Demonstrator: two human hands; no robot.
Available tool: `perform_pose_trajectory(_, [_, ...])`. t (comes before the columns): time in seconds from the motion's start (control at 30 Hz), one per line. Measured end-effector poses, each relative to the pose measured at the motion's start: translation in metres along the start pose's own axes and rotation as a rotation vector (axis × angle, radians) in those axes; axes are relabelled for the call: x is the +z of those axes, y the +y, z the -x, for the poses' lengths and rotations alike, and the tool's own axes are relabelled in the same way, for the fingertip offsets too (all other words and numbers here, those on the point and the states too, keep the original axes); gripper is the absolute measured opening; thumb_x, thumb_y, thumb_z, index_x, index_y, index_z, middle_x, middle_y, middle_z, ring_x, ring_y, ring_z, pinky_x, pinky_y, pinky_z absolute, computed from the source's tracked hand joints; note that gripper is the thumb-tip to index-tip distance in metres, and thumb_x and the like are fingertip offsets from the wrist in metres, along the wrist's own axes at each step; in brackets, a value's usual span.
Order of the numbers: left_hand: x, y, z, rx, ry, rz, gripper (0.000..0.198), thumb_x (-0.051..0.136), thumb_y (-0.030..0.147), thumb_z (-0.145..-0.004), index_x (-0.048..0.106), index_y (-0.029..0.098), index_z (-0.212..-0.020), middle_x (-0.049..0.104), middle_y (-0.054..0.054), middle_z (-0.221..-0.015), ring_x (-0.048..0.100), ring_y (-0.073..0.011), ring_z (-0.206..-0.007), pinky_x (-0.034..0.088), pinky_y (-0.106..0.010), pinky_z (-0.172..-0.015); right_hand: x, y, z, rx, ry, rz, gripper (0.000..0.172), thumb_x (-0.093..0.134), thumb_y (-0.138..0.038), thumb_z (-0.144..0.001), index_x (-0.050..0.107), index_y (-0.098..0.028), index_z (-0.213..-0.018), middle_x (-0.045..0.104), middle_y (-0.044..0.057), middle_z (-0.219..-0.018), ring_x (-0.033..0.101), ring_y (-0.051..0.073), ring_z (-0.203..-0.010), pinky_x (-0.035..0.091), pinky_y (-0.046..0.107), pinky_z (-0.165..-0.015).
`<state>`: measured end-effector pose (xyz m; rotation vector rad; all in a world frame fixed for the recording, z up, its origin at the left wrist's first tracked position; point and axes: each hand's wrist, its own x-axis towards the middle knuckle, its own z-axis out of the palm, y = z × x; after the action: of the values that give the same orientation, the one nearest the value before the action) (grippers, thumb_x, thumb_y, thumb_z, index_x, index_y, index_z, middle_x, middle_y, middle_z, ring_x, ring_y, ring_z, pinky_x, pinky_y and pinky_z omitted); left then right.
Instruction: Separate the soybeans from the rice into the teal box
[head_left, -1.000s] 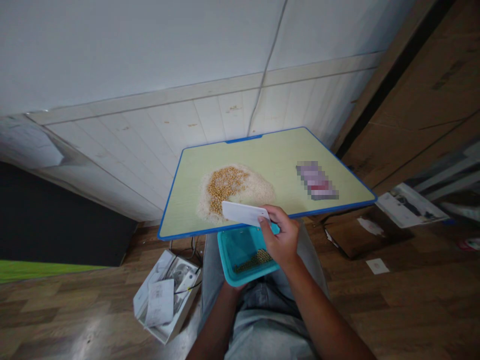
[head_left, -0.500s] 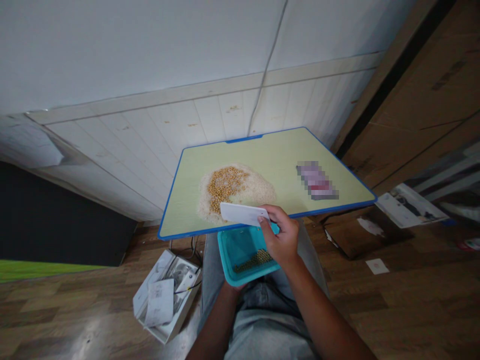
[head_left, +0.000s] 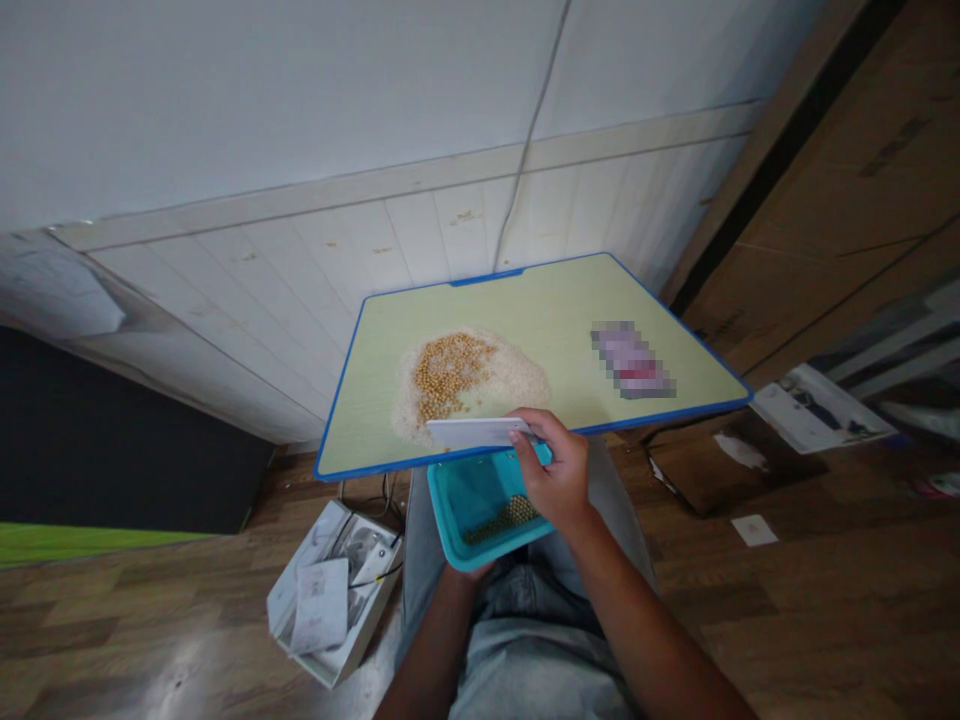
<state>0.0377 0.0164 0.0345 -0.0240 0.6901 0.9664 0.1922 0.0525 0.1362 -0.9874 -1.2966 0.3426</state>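
My right hand [head_left: 556, 476] pinches a flat white card [head_left: 472, 432] at the near edge of a small green table with a blue rim [head_left: 352, 360]. The card lies low at the front of a heap of white rice [head_left: 517, 375] mixed with yellow beans [head_left: 448, 368]. Just under that edge is a teal tray [head_left: 461, 500] with some beans [head_left: 502, 517] in it. My left hand [head_left: 469, 572] is under the tray and mostly hidden; it appears to hold the tray up.
A blurred pinkish packet [head_left: 632, 361] lies on the right of the table. An open white box with papers [head_left: 330, 600] sits on the wooden floor at left. Cardboard [head_left: 840, 170] leans at right. A white panelled wall [head_left: 300, 270] stands behind.
The card has tipped flatter and shifted slightly left and down toward the table edge. The teal tray has moved a little left with it.
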Motion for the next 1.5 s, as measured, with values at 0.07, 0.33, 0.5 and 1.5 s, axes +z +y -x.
perform_pose_trajectory(0.07, [-0.001, 0.004, 0.002, 0.033, 0.090, 0.016, 0.074, 0.029, 0.055, -0.129, 0.084, 0.035, -0.174, 0.095, -0.007, -0.166, 0.038, -0.0251, -0.201, 0.024, -0.056, -0.166, 0.000, 0.000, -0.001, 0.015, -0.022, 0.003, 0.025, 0.078, -0.045, -0.122, 0.094, -0.029, -0.114, 0.096, 0.006, -0.096, 0.093, 0.026, -0.082, 0.079, 0.033, -0.081])
perform_pose_trajectory(0.33, [0.010, 0.008, 0.005, 0.164, 0.191, 0.093, 0.066, 0.045, 0.056, -0.126, 0.083, 0.032, -0.174, 0.090, -0.008, -0.173, 0.056, -0.0315, -0.192, 0.036, -0.055, -0.162, -0.005, 0.003, 0.004, 0.028, 0.042, -0.016, 0.024, 0.079, -0.048, -0.122, 0.093, -0.029, -0.116, 0.095, 0.006, -0.098, 0.093, 0.027, -0.084, 0.079, 0.036, -0.083])
perform_pose_trajectory(0.5, [0.010, 0.006, 0.005, 0.189, 0.169, 0.083, 0.062, 0.044, 0.062, -0.128, 0.093, 0.035, -0.155, 0.085, -0.002, -0.182, 0.051, -0.0305, -0.195, 0.043, -0.054, -0.160, -0.005, 0.009, 0.005, 0.067, 0.149, 0.013, 0.026, 0.082, -0.052, -0.121, 0.093, -0.028, -0.118, 0.095, 0.007, -0.099, 0.093, 0.027, -0.084, 0.076, 0.035, -0.079])
perform_pose_trajectory(1.5, [-0.009, 0.006, 0.000, 0.115, 0.136, -0.017, 0.061, 0.049, 0.056, -0.126, 0.103, 0.029, -0.120, 0.095, -0.009, -0.165, 0.055, -0.0376, -0.193, 0.043, -0.060, -0.160, -0.011, 0.012, 0.013, 0.051, 0.077, 0.051, 0.022, 0.080, -0.047, -0.121, 0.092, -0.029, -0.119, 0.095, 0.006, -0.097, 0.092, 0.027, -0.083, 0.075, 0.035, -0.079])
